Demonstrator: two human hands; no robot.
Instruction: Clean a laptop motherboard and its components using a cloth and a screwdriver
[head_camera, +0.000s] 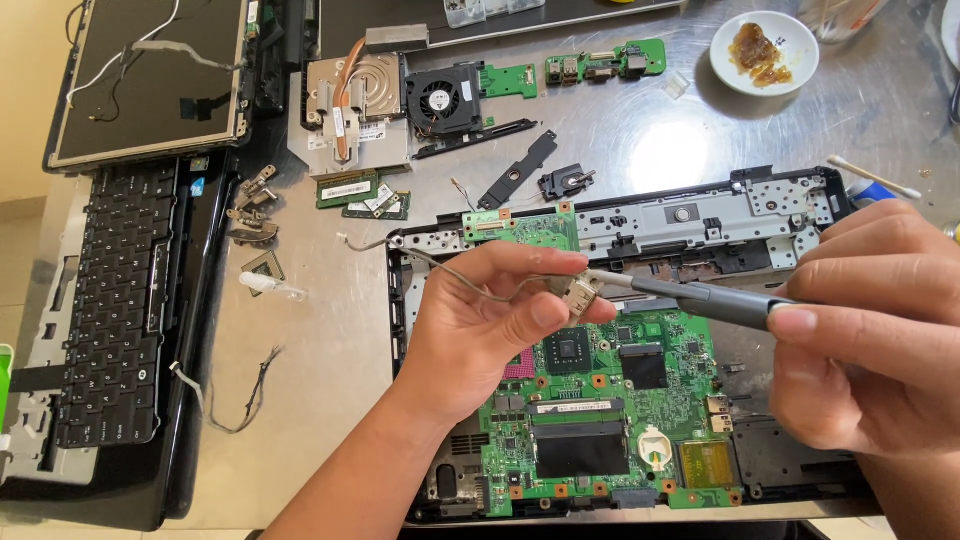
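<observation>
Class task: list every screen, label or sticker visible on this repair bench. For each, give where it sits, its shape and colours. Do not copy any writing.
Laptop screen panel: top left, dark rectangle in a metal frame, loose cables across it.
White label: on the green motherboard, thin strip.
White stickers: on the memory modules beside the keyboard.
White sticker: on the heatsink, small rectangle.

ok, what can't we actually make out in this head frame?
- Small connector on the grey cable: the left hand fingers cover most of it, detail too small.
- Grey tool: its tip is hidden at the connector, its rear inside the right hand.
- Green motherboard: both hands cover its left and right parts.
- Laptop base: bottom cut by the frame edge.
- White dish: brown contents unclear.
</observation>
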